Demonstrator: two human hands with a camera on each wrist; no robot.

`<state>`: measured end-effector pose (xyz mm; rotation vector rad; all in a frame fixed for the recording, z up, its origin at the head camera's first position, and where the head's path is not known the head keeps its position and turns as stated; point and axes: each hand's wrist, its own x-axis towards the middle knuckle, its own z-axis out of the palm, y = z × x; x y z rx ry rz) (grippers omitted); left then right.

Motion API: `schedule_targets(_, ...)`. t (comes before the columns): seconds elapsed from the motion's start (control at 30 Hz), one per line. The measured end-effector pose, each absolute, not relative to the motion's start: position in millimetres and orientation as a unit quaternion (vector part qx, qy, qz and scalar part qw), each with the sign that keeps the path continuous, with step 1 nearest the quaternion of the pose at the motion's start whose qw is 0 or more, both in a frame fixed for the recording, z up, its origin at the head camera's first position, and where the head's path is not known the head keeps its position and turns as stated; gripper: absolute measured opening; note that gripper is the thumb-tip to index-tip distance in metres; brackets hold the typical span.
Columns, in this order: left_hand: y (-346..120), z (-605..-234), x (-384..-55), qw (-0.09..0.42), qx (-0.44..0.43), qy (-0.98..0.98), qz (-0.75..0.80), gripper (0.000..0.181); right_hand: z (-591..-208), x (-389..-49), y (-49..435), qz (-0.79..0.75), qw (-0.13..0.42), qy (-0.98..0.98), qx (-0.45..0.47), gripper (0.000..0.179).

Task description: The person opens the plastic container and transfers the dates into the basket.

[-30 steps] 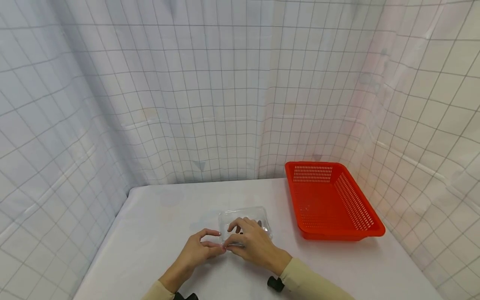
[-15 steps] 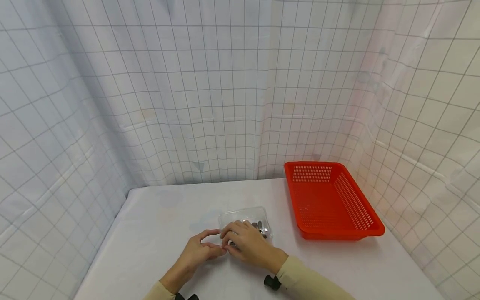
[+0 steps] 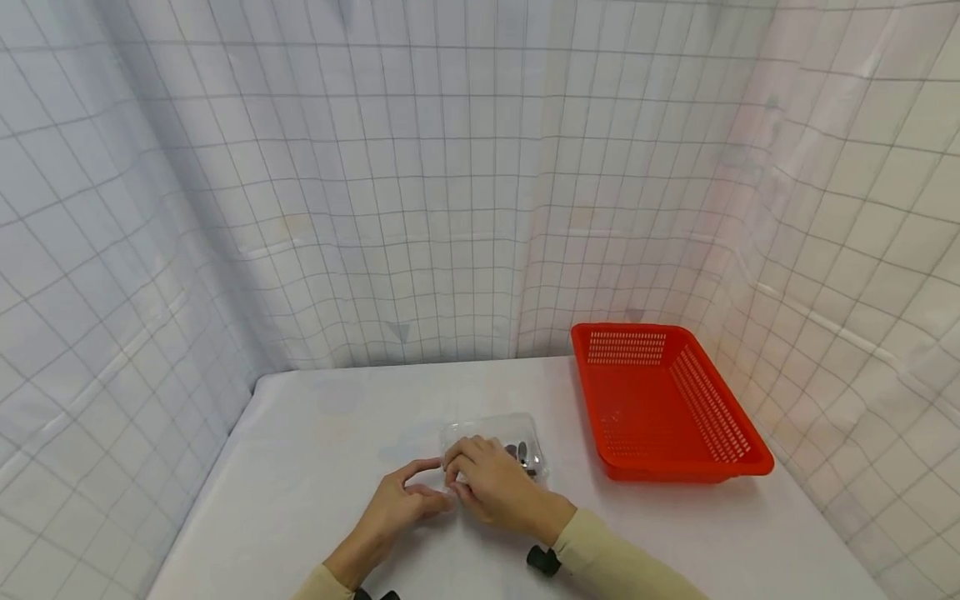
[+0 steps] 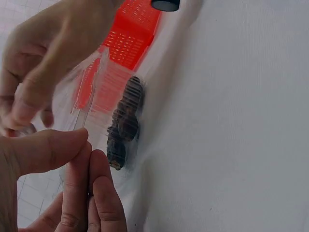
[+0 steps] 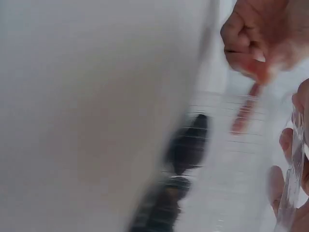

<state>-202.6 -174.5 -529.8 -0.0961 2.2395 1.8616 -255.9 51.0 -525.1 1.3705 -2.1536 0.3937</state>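
Note:
A clear plastic box [image 3: 489, 428] lies in front of me, with several dark oval pieces [image 3: 522, 451] inside. Through its ribbed wall those dark pieces [image 4: 128, 126] show as a row along the bottom in the left wrist view. My left hand [image 3: 402, 502] pinches the box's near left corner between thumb and fingers. My right hand [image 3: 504, 490] reaches over the near side, fingers bent around the clear edge close to the left thumb. In the right wrist view, right-hand fingers [image 5: 276, 186] show on both sides of that plastic edge [image 5: 290, 186]. The right palm hides part of the box.
A red perforated basket [image 3: 637, 469] stands to the right on the white-covered table [image 3: 315, 442]. White gridded sheets [image 3: 442, 192] hang behind and at both sides. A black strap piece [image 3: 543, 561] is on the right wrist.
The right hand has shifted slightly left and its fingers have drawn closer together at the edge, uncovering more dark pieces. The left hand stays at the corner.

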Motion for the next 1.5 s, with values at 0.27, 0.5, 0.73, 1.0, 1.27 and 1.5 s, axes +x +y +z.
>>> schedule_targets(0.27, -177, -525, -205, 0.127, -0.031, 0.761, 0.636, 0.081, -501, -262, 51, 0.186, 0.274, -0.819, 0.469, 0.023)
schedule_targets(0.5, -182, -530, -202, 0.132, -0.038, 0.748, 0.649, 0.091, -515, -255, 65, 0.097, 0.277, -0.841, 0.455, 0.044)
schedule_targets(0.73, -187, -531, -201, 0.139, -0.041, 0.737, 0.66, 0.098, -524, -258, 103, 0.108, 0.26, -0.871, 0.402, 0.054)
schedule_targets(1.0, -186, -526, -200, 0.138, -0.017, 0.769, 0.624, 0.097, -526, -255, 123, 0.199, 0.196, -0.877, 0.39, 0.049)
schedule_targets(1.27, -171, -522, -197, 0.071, -0.018, 0.83, 0.553, 0.1, -525, -249, 123, 0.206, 0.2, -0.877, 0.384, 0.047)
schedule_targets(1.5, -165, -525, -198, 0.05, 0.004, 0.832, 0.552, 0.11, -521, -242, 126, 0.211, 0.195, -0.882, 0.374, 0.047)
